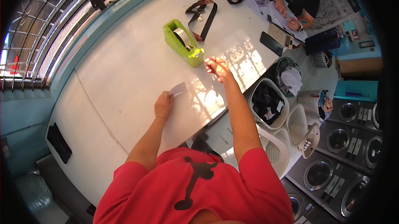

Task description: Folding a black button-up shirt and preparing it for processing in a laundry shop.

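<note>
My left hand (164, 104) grips a small pale slip of paper (178, 89) above the white table (106, 77). The slip's free end sticks out past my thumb and curves slightly. Just off the cutter end of a lime-green tape dispenser (182, 44), my right hand (218, 69) is raised with its fingers curled and the thumb close to them. Whether a piece of tape is between those fingertips is too small to make out. The dispenser carries a roll of clear tape (184, 38).
Beyond the dispenser lies a lanyard (209, 21). A phone (271, 43) and a calculator (281, 36) sit by another person (307, 5), who is writing on papers. Laundry baskets (270, 103) crowd the table's right edge, before front-loading machines (318, 174). Black cloth (59, 143) lies far left.
</note>
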### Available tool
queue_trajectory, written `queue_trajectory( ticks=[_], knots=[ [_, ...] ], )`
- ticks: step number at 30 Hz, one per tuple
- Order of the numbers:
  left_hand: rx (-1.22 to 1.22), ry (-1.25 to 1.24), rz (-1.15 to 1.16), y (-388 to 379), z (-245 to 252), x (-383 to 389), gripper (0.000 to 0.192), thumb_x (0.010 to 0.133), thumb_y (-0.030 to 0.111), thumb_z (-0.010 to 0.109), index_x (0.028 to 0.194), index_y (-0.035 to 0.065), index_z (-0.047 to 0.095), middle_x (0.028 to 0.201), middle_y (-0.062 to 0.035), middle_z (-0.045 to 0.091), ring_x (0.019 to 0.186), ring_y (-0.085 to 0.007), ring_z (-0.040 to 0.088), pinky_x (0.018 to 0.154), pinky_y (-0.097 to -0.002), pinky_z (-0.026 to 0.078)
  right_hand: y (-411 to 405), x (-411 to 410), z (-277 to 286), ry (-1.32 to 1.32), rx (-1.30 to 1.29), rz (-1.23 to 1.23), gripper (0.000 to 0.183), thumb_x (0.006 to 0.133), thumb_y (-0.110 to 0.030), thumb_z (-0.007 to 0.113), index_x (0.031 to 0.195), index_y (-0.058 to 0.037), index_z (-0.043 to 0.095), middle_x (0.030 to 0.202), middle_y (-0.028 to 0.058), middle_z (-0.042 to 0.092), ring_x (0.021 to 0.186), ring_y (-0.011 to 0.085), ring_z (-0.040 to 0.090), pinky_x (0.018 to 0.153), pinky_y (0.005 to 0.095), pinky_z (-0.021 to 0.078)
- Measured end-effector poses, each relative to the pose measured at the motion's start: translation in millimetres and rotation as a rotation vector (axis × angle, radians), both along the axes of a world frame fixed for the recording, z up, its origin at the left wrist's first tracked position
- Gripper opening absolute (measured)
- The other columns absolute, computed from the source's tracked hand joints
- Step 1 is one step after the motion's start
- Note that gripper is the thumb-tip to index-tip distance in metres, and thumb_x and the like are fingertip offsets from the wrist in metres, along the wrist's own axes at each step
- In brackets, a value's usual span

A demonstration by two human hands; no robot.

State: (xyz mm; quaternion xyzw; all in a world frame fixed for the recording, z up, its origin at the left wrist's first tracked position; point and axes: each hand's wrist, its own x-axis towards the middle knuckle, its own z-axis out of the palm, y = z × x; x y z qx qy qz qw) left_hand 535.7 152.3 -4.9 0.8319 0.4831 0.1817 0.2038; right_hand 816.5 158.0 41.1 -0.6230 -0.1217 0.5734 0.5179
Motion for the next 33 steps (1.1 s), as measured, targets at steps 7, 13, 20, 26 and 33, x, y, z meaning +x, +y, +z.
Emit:
queue_trajectory(
  ticks=[7,13,20,26,33],
  knots=[
    [-0.023,0.015,-0.004,1,1,0,0.016,0.086,0.022,0.051,0.082,0.0076,0.046,0.077,-0.0082,0.051,0.073,-0.0261,0.055,0.06,-0.0368,0.046,8,-12,-22,0.053,0.043,-0.113,0.012,0.084,-0.007,0.053,0.096,-0.0061,0.055,0.088,0.0012,0.058,0.073,0.0111,0.056,0.056,0.0221,0.0458],
    [-0.025,0.013,0.005,1,0,1,0.015,0.086,0.022,0.051,0.082,0.0078,0.046,0.077,-0.0078,0.051,0.073,-0.0258,0.055,0.059,-0.0372,0.046,8,-25,-32,0.101,0.075,-0.201,0.014,0.086,-0.004,0.049,0.098,-0.0034,0.055,0.086,0.002,0.058,0.07,0.0115,0.055,0.054,0.0224,0.0445],
    [0.012,-0.011,-0.007,0,-1,-1,0.015,0.086,0.021,0.052,0.083,0.0073,0.046,0.077,-0.0081,0.051,0.072,-0.0263,0.055,0.058,-0.0373,0.046,13,-37,-36,-0.001,0.038,-0.267,0.013,0.085,-0.01,0.055,0.095,-0.0024,0.057,0.076,0.0035,0.057,0.059,0.0109,0.051,0.05,0.0211,0.0429],
    [-0.017,-0.021,-0.032,-1,4,2,0.014,0.086,0.02,0.052,0.083,0.0069,0.046,0.076,-0.009,0.051,0.071,-0.0272,0.054,0.059,-0.0378,0.046,-18,-38,-70,-0.106,-0.074,-0.377,0.012,0.084,-0.002,0.048,0.093,-0.0015,0.056,0.081,0.005,0.057,0.057,0.0125,0.052,0.043,0.0221,0.0439],
    [-0.005,-0.003,-0.015,1,2,-4,0.016,0.085,0.02,0.052,0.081,0.0067,0.046,0.077,-0.0088,0.051,0.072,-0.0276,0.054,0.059,-0.0374,0.046,-66,-41,-21,-0.231,0.091,-0.26,0.009,0.083,-0.004,0.053,0.092,-0.0023,0.056,0.077,0.0038,0.057,0.058,0.0091,0.053,0.043,0.0213,0.0425]
  ],
)
